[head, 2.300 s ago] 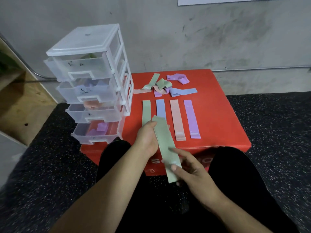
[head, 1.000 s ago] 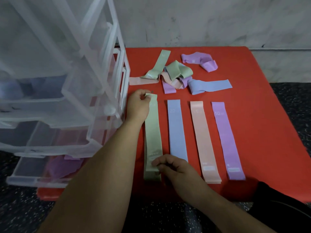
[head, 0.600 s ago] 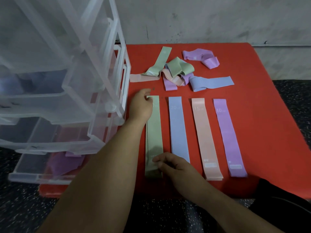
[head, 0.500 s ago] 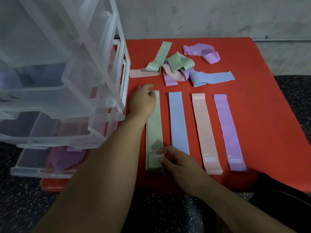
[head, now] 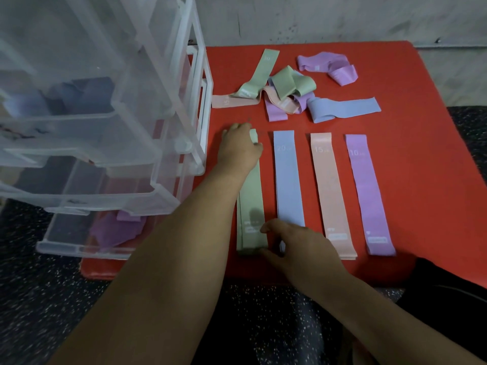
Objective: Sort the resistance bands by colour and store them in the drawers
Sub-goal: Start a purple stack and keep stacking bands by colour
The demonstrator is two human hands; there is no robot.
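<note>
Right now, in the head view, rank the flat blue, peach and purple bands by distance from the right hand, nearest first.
1. Flat blue band: the right hand covers its near end.
2. Flat peach band: just right of the hand.
3. Flat purple band: rightmost in the row.

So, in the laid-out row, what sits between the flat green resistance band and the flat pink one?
One flat light-blue resistance band, printed 20, parallel to both, with bare red tabletop either side. The head view shows it.
</note>
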